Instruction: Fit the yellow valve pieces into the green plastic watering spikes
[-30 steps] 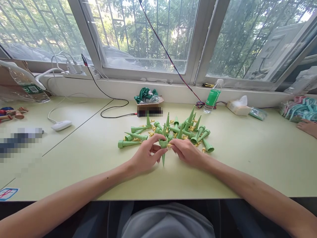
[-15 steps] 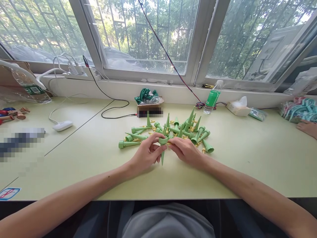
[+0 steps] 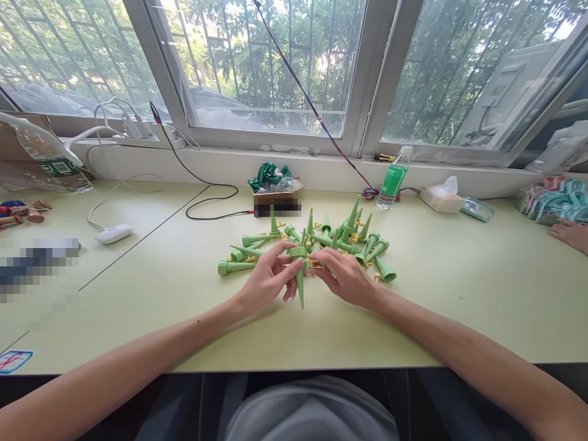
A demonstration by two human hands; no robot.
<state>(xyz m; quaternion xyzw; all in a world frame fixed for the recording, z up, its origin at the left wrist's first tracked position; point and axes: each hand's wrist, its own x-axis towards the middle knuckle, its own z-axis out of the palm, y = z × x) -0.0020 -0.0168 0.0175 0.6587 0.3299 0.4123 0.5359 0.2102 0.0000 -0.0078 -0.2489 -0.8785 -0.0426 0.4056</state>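
A green spike (image 3: 300, 285) with a wide ribbed cap hangs point down between my hands, close above the table. My left hand (image 3: 271, 275) is closed round it, thumb and fingers at the cap. Just right of the cap, my right hand (image 3: 342, 274) pinches a small yellow piece (image 3: 314, 263). Behind both hands lies a loose heap of green spikes (image 3: 351, 223), some upright and some on their sides, with small yellow pieces among them.
A small box (image 3: 277, 204) with green plastic stands behind the heap. Further right are a bottle (image 3: 393, 180), a tissue box (image 3: 441, 197) and a bag of hangers (image 3: 558, 199), with another person's hand (image 3: 568, 234) beside it. A white device (image 3: 114, 234) lies left.
The spike's cap has tipped so that its opening no longer faces me. The yellow piece at my right fingertips now shows more clearly beside the cap.
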